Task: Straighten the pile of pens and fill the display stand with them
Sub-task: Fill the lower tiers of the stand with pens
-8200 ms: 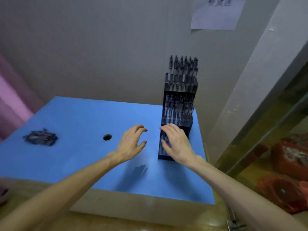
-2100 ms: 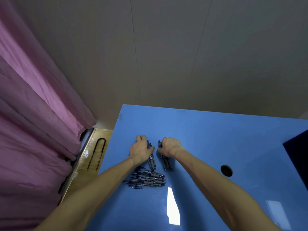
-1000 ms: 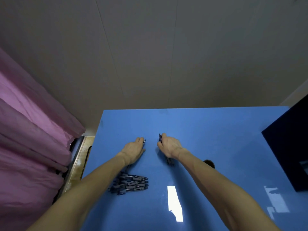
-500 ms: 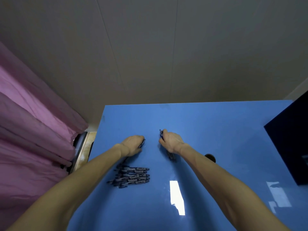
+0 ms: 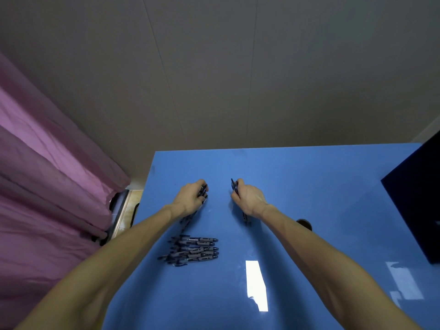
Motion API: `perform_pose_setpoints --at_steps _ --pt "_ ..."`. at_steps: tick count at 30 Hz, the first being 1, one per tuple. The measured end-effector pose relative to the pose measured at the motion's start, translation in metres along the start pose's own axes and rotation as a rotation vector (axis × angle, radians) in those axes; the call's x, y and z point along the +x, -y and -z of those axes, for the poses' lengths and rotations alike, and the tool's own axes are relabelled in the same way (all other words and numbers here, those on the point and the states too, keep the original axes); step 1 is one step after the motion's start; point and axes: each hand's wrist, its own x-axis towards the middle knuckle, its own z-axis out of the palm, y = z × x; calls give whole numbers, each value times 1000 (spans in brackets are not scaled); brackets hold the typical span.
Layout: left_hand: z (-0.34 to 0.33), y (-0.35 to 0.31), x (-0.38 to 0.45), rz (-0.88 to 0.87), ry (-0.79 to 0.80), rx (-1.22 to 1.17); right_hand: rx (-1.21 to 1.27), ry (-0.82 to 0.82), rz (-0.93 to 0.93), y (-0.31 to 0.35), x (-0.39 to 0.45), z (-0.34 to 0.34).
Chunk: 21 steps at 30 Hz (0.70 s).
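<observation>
Several dark pens [image 5: 192, 250] lie side by side in a pile on the blue table [image 5: 297, 177], under my left forearm. My left hand [image 5: 190, 198] grips a bunch of pens whose tips poke out past its fingers and whose tails trail back under the wrist. My right hand [image 5: 247, 198] grips another small bunch of pens [image 5: 245, 217], with ends showing in front of and behind the fist. Both fists sit low on the table, a hand's width apart. The dark display stand [image 5: 419, 201] shows only as a slab at the right edge.
A round hole [image 5: 303, 222] in the tabletop lies just right of my right forearm. A pink curtain [image 5: 47, 186] hangs along the left side, past the table's left edge. A grey wall stands behind the table.
Over the last second both hands have curled tighter round their pens and drawn slightly apart. The pile on the table has not moved.
</observation>
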Motion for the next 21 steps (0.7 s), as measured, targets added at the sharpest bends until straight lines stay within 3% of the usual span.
perform_pose_setpoints --at_steps 6,11,18,21 --pt "4 -8 -6 -4 -147 -216 35 -40 5 6 -12 -1" --pt "14 -28 -8 26 -277 -445 113 -168 -72 8 -28 11" --pt "47 -72 -11 -131 -289 -537 497 -381 -222 10 -63 50" --pt "53 -96 -13 -230 -257 -511 533 -452 -235 11 -89 70"
